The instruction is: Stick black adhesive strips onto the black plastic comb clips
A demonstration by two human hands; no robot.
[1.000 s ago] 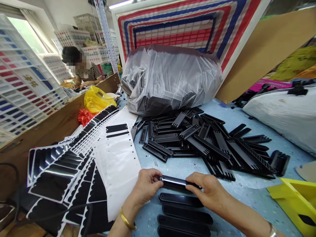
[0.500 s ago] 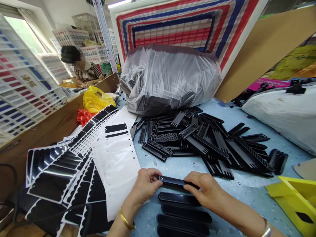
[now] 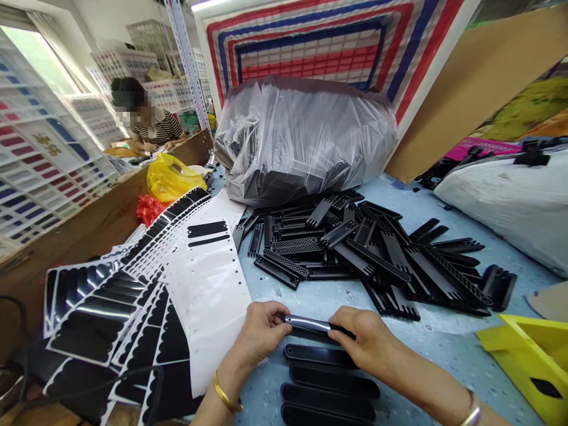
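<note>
A slim black plastic piece (image 3: 308, 323) lies level between both hands. My left hand (image 3: 262, 326) pinches its left end, where a small hole shows. Around its right end are the closed fingers of my right hand (image 3: 358, 331). Just below, several similar black pieces (image 3: 335, 381) rest in a stacked row on the blue table. Left of my left hand is a white backing sheet (image 3: 215, 296) with a few black strips (image 3: 207, 228) near its top. Beyond the hands spreads a heap of black plastic pieces (image 3: 355, 248).
Black sticker sheets (image 3: 95, 319) cover the left side. A plastic-wrapped bundle (image 3: 306, 142) stands behind the heap. Yellow (image 3: 171, 177) and red bags (image 3: 151, 208) lie at back left, a yellow bin (image 3: 523, 355) at right. A person (image 3: 155, 127) sits at far left.
The held piece has tilted slightly, and a bright reflection now runs along its top. Both hands keep their hold in nearly the same place.
</note>
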